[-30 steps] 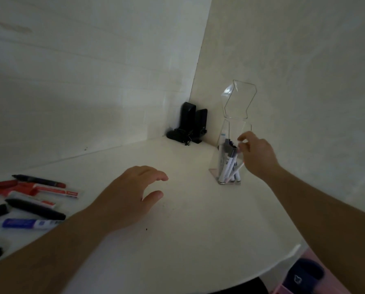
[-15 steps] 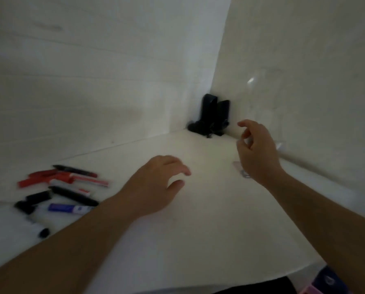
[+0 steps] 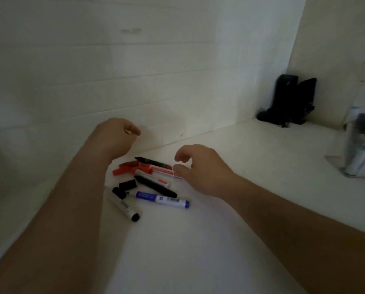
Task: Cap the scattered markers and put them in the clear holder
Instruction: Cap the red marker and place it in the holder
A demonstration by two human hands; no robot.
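Note:
Several markers and loose caps lie scattered on the white table: a blue marker (image 3: 162,199), a black marker (image 3: 155,186), an uncapped black-and-red marker (image 3: 154,162), a white marker with a black end (image 3: 124,207), red caps (image 3: 127,167) and a black cap (image 3: 127,184). My left hand (image 3: 115,139) hovers above the pile's far left with fingers loosely curled and nothing in it. Just right of the pile my right hand (image 3: 200,166) hangs low, fingers apart, holding nothing. The clear holder (image 3: 362,153) with several markers inside stands at the far right.
A black object (image 3: 287,100) sits in the corner where the two white walls meet. The left wall runs close behind the marker pile. Bare white tabletop (image 3: 251,166) stretches between the pile and the holder.
The view has swung left, bringing the marker pile to the middle. My right hand left the holder and came over beside the pile; my left hand moved above the pile.

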